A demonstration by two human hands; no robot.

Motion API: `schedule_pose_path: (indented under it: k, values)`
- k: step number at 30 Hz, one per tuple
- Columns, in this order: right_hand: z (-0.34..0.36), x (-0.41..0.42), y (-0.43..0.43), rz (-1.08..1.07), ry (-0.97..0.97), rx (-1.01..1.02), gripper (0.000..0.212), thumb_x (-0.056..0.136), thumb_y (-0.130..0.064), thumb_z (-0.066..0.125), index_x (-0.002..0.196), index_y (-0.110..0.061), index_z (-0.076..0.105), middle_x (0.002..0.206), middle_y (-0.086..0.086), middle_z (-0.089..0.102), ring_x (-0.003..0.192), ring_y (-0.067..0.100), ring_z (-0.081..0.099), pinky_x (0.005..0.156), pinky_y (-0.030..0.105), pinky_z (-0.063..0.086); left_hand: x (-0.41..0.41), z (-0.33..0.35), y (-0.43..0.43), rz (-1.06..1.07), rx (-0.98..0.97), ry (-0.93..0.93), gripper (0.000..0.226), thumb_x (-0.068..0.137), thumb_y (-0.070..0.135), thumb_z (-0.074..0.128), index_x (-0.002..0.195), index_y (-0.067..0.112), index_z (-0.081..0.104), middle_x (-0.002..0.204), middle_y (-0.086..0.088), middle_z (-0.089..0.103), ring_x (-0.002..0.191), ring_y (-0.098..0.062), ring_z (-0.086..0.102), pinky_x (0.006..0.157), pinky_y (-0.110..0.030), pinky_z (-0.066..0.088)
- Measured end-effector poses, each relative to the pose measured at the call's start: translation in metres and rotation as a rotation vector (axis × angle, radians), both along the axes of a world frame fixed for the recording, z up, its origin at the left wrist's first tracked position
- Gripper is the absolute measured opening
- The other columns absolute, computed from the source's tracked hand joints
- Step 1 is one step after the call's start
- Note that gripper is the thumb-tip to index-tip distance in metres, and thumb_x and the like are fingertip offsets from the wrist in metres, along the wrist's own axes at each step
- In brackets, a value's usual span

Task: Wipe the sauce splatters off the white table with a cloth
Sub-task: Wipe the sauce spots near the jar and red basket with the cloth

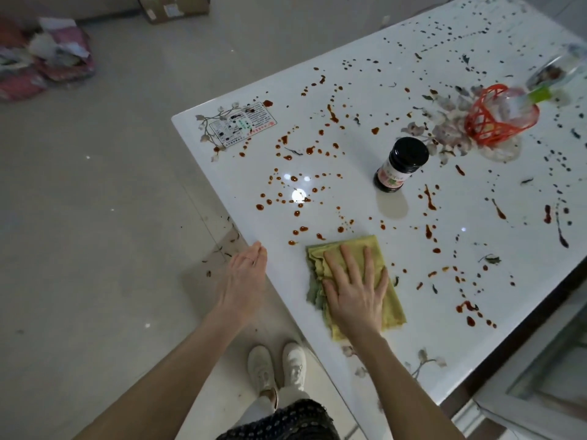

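Note:
A folded yellow-green cloth lies on the white glossy table near its front edge. My right hand presses flat on the cloth with its fingers spread. My left hand rests at the table's left edge, fingers loosely together, with nothing in it. Red-brown sauce splatters dot the table beyond the cloth, to its right and far back, where they look darker. The strip of table right around the cloth looks free of drops.
A dark sauce jar with a black lid stands upright mid-table. A red plastic basket lies tipped at the back right, a clear bottle with a green cap beside it. A printed sticker marks the far-left corner. Bags and a cardboard box sit on the floor.

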State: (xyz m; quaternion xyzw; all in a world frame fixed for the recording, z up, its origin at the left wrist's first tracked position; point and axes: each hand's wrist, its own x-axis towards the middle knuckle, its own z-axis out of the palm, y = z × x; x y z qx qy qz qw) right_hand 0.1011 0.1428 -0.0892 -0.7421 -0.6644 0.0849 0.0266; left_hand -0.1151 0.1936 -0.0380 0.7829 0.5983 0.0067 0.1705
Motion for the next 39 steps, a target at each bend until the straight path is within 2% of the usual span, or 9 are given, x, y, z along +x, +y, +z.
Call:
schedule_pose_path:
  k: [4, 7, 10, 14, 18, 22, 29, 36, 39]
  values:
    - [0.000, -0.004, -0.019, -0.146, 0.066, 0.011, 0.054, 0.099, -0.055, 0.024, 0.152, -0.042, 0.029, 0.161, -0.004, 0.030, 0.152, 0.032, 0.009, 0.116, 0.066, 0.007, 0.001, 0.003, 0.001, -0.003, -0.018, 0.026, 0.063, 0.086, -0.003, 0.043, 0.145, 0.004, 0.020, 0.153, -0.010, 0.020, 0.142, -0.020, 0.015, 0.116, -0.034, 0.014]
    - [0.004, -0.030, -0.044, -0.016, 0.088, -0.014, 0.052, 0.101, -0.055, 0.019, 0.149, -0.040, 0.036, 0.158, 0.000, 0.036, 0.149, 0.039, 0.021, 0.112, 0.070, 0.013, 0.001, 0.001, 0.001, 0.021, -0.016, 0.004, 0.063, 0.080, -0.010, 0.048, 0.140, -0.001, 0.032, 0.147, -0.017, 0.033, 0.137, -0.027, 0.028, 0.113, -0.038, 0.022]
    - [0.000, -0.053, -0.015, 0.161, 0.079, 0.010, 0.051, 0.097, -0.055, 0.033, 0.146, -0.043, 0.040, 0.155, 0.000, 0.041, 0.146, 0.042, 0.027, 0.108, 0.072, 0.015, 0.002, 0.003, 0.005, 0.049, -0.027, -0.076, 0.059, 0.073, -0.016, 0.053, 0.130, -0.005, 0.046, 0.136, -0.023, 0.045, 0.125, -0.037, 0.045, 0.103, -0.044, 0.036]
    - [0.000, -0.072, 0.052, 0.191, 0.079, -0.009, 0.050, 0.097, -0.056, 0.031, 0.146, -0.046, 0.040, 0.156, -0.002, 0.040, 0.148, 0.040, 0.022, 0.113, 0.071, 0.009, -0.001, 0.014, 0.007, 0.153, 0.012, -0.253, 0.049, 0.082, -0.012, 0.047, 0.129, 0.000, 0.050, 0.134, -0.014, 0.050, 0.121, -0.028, 0.049, 0.101, -0.026, 0.034]
    - [0.004, -0.047, 0.077, -0.033, 0.061, -0.019, 0.056, 0.096, -0.059, 0.022, 0.149, -0.046, 0.034, 0.160, -0.004, 0.033, 0.152, 0.034, 0.012, 0.116, 0.068, 0.004, -0.011, 0.013, 0.019, 0.223, -0.028, -0.238, 0.057, 0.079, -0.016, 0.048, 0.133, 0.001, 0.044, 0.138, -0.015, 0.045, 0.127, -0.025, 0.043, 0.102, -0.014, 0.020]
    - [0.000, -0.036, 0.054, -0.337, 0.082, -0.018, 0.062, 0.095, -0.062, 0.010, 0.153, -0.045, 0.023, 0.164, -0.003, 0.021, 0.152, 0.030, -0.004, 0.116, 0.064, -0.002, -0.018, 0.015, 0.042, 0.146, -0.009, -0.184, 0.058, 0.086, -0.004, 0.051, 0.140, 0.011, 0.036, 0.145, -0.004, 0.037, 0.130, -0.019, 0.038, 0.101, -0.023, 0.035]
    - [0.000, -0.097, 0.076, -0.096, 0.016, 0.026, 0.049, 0.096, -0.055, 0.030, 0.143, -0.045, 0.041, 0.155, -0.001, 0.042, 0.149, 0.037, 0.021, 0.111, 0.067, 0.012, -0.048, 0.010, 0.090, -0.041, 0.039, -0.133, 0.058, 0.070, -0.003, 0.073, 0.124, 0.002, 0.053, 0.123, -0.014, 0.056, 0.113, -0.029, 0.053, 0.093, -0.036, 0.047]
    - [-0.003, -0.081, 0.065, -0.561, 0.061, 0.006, 0.056, 0.097, -0.059, 0.018, 0.150, -0.044, 0.031, 0.164, -0.005, 0.023, 0.153, 0.031, 0.002, 0.117, 0.066, 0.002, -0.062, 0.009, 0.114, -0.180, 0.071, -0.097, 0.050, 0.067, 0.001, 0.076, 0.113, 0.005, 0.057, 0.112, -0.013, 0.061, 0.102, -0.028, 0.058, 0.084, -0.035, 0.051]
    - [-0.004, -0.116, 0.051, -0.485, 0.038, 0.010, 0.055, 0.096, -0.057, 0.028, 0.149, -0.043, 0.030, 0.161, -0.003, 0.029, 0.151, 0.037, 0.012, 0.116, 0.063, 0.001, -0.066, 0.008, 0.123, -0.179, 0.062, -0.088, 0.050, 0.069, 0.004, 0.075, 0.115, 0.008, 0.055, 0.116, -0.013, 0.058, 0.105, -0.028, 0.056, 0.084, -0.037, 0.052]
